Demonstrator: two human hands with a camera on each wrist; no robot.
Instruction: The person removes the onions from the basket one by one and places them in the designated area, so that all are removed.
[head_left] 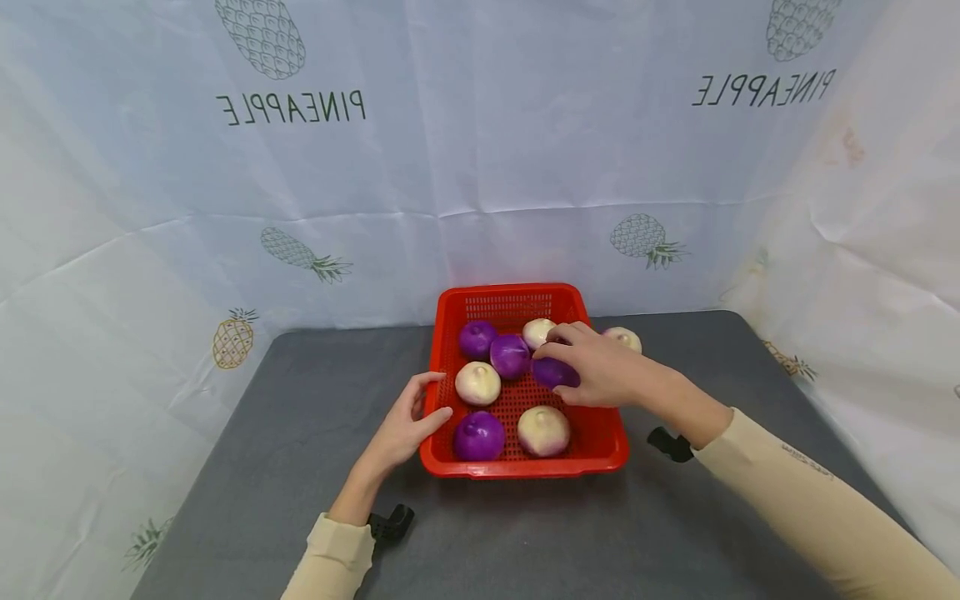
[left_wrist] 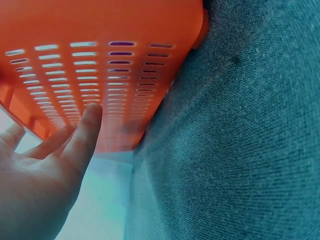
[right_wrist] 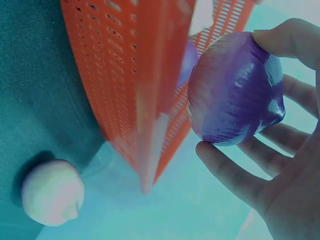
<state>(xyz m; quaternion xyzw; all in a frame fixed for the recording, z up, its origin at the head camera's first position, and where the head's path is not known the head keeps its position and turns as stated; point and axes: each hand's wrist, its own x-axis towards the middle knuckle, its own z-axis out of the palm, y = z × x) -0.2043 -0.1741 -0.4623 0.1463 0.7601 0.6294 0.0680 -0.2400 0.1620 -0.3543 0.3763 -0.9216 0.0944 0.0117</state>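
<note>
My right hand [head_left: 603,367] holds a purple turnip [right_wrist: 237,90] over the right side of the red basket [head_left: 525,468], thumb on one side and fingers on the other. In the right wrist view the turnip is glossy, with a pointed tip and a paler end. My left hand [head_left: 405,421] is at the basket's left rim, its fingers loosely extended. In the left wrist view those fingers [left_wrist: 87,127] lie close along the slotted outer wall. Inside the basket are purple turnips [head_left: 479,436] and cream-white ones [head_left: 543,431], several in all.
One cream turnip [right_wrist: 52,192] rests on the dark grey table [head_left: 322,467], outside the basket's right side. A white curtain [head_left: 525,142] with pineapple prints hangs behind the table and down both sides.
</note>
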